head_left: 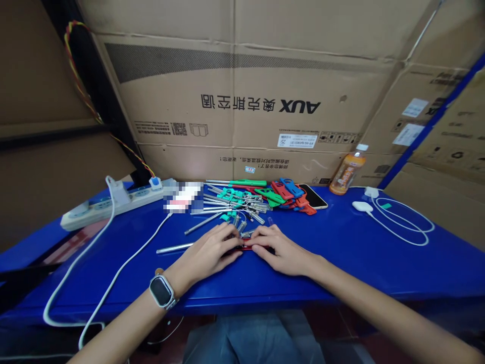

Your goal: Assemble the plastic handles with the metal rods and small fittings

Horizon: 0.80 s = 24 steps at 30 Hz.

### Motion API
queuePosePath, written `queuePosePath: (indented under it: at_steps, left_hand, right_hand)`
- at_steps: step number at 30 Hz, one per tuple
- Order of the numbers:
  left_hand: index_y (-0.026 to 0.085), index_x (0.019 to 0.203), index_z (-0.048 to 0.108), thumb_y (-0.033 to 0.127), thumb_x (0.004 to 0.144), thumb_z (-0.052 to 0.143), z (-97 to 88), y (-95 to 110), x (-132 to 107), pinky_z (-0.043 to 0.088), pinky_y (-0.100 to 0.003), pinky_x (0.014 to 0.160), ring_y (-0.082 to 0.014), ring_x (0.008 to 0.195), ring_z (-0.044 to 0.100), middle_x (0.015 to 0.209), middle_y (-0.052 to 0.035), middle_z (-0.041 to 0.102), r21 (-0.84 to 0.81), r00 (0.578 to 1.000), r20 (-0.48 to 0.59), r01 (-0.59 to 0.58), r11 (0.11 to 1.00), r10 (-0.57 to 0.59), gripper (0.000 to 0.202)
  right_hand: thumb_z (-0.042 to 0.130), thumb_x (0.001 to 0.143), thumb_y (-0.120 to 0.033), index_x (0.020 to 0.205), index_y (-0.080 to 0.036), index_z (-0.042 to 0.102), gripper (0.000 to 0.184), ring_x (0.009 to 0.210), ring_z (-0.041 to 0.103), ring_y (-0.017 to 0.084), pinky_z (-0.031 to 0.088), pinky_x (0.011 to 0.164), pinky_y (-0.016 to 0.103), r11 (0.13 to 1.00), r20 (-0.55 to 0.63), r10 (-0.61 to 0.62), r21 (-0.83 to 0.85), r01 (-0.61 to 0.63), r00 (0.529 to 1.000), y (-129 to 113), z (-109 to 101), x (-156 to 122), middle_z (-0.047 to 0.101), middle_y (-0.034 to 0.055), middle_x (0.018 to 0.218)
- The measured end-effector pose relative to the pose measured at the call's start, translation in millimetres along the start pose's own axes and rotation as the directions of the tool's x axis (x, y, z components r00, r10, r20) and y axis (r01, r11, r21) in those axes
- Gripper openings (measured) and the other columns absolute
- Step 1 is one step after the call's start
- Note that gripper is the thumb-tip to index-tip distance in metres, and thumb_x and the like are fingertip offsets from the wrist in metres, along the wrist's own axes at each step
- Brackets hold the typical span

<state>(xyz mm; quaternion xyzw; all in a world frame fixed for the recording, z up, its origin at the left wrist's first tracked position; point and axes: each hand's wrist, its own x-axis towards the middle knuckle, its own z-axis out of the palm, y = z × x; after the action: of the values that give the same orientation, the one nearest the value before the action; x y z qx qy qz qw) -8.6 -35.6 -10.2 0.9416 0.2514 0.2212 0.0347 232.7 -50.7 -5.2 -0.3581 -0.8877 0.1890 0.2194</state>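
My left hand (217, 246) and my right hand (279, 248) come together near the front of the table, fingers curled round a red long-necked lighter (248, 243). Its red handle shows only in the gap between my fingertips; the rest is covered. From beneath my left hand a silver metal tube (175, 248) sticks out to the left, apparently part of the lighter. Just beyond my fingers lies a heap of lighter inserts (231, 202) with silver tubes, teal pieces and clear parts. Behind it lies a green-handled lighter (248, 183).
Red, blue and green plastic shells (290, 189) overlap a phone (314, 196) at the back. An orange drink bottle (346, 171) stands right, near a white charger cable (413, 237). Left are a power strip (125, 199) and cables. Cardboard (261, 76) walls the blue table (341, 242).
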Motion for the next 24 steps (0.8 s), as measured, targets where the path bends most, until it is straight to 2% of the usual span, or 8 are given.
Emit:
queuePosePath:
  at_steps: [3,4,8,14,16,19,24]
  left_hand:
    - [0.019,0.103,0.066,0.027,0.1,0.048,1.1,-1.2,0.7,0.05,-0.033,0.082,-0.02,0.093,0.056,0.104,-0.0076,0.059,-0.016,1.0,0.02,0.017,1.0,-0.017,0.02]
    - [0.019,0.102,0.066,0.027,0.1,0.048,1.3,-1.4,0.8,0.05,-0.033,0.082,-0.0199,0.093,0.056,0.104,-0.0074,0.059,-0.022,0.999,0.026,0.023,0.999,-0.022,0.02]
    - [0.02,0.104,0.066,0.028,0.1,0.048,2.1,-0.9,1.4,0.05,-0.034,0.082,-0.0199,0.093,0.055,0.103,-0.0069,0.06,-0.036,0.999,0.019,0.034,0.999,-0.034,0.02]
    - [0.02,0.103,0.063,0.03,0.1,0.048,1.9,1.4,1.3,0.05,-0.035,0.083,-0.0208,0.093,0.056,0.101,-0.0063,0.06,-0.032,0.998,0.021,0.06,0.998,-0.06,0.018]
    - [0.02,0.105,0.061,0.032,0.098,0.051,1.3,1.8,0.1,0.051,-0.036,0.082,-0.0218,0.093,0.056,0.1,-0.0066,0.059,-0.016,0.995,0.008,0.098,0.995,-0.098,0.017]
    - [0.018,0.096,0.059,0.038,0.094,0.057,0.6,1.5,-2.3,0.051,-0.036,0.078,-0.023,0.09,0.056,0.095,-0.0068,0.057,0.025,0.987,-0.038,0.156,0.987,-0.155,0.02]
    - [0.018,0.085,0.062,0.036,0.097,0.053,2.0,0.5,-3.6,0.05,-0.034,0.076,-0.0215,0.084,0.056,0.088,-0.006,0.057,0.055,0.989,-0.016,0.147,0.988,-0.146,0.024]
  right_hand:
    - [0.047,0.097,-0.016,0.107,-0.02,0.064,0.02,0.094,0.059,0.018,0.041,0.091,0.038,0.998,-0.16,0.05,0.036,-0.045,0.986,5.7,-2.9,11.1,0.065,0.0052,0.1]
    - [0.05,0.095,-0.015,0.104,-0.019,0.064,0.017,0.095,0.059,0.018,0.041,0.089,0.037,0.998,-0.181,0.057,0.02,-0.054,0.982,7.5,-4.0,15.8,0.065,0.0058,0.1]
    - [0.061,0.09,-0.02,0.104,-0.02,0.066,0.015,0.106,0.056,0.023,0.038,0.091,0.04,0.991,-0.038,0.025,-0.134,-0.03,0.999,11.7,-8.5,33.5,0.066,0.0071,0.105]
    - [0.061,0.091,-0.022,0.1,-0.019,0.069,0.012,0.102,0.058,0.023,0.037,0.091,0.04,0.978,0.091,0.009,-0.21,0.011,0.996,14.4,-15.1,43.4,0.068,0.0062,0.101]
    - [0.061,0.091,-0.022,0.101,-0.019,0.069,0.013,0.102,0.058,0.023,0.037,0.092,0.039,0.974,0.105,0.006,-0.227,0.018,0.994,15.2,-16.1,42.8,0.068,0.0067,0.102]
    - [0.062,0.091,-0.023,0.1,-0.018,0.068,0.012,0.101,0.059,0.023,0.038,0.091,0.038,0.965,0.09,-0.003,-0.26,0.026,0.996,15.9,-15.1,41.3,0.068,0.0072,0.102]
    - [0.055,0.097,-0.025,0.105,-0.017,0.067,0.017,0.097,0.061,0.021,0.038,0.088,0.037,0.943,0.048,-0.082,-0.319,0.093,0.995,15.1,-12.5,37.9,0.069,0.0082,0.101]
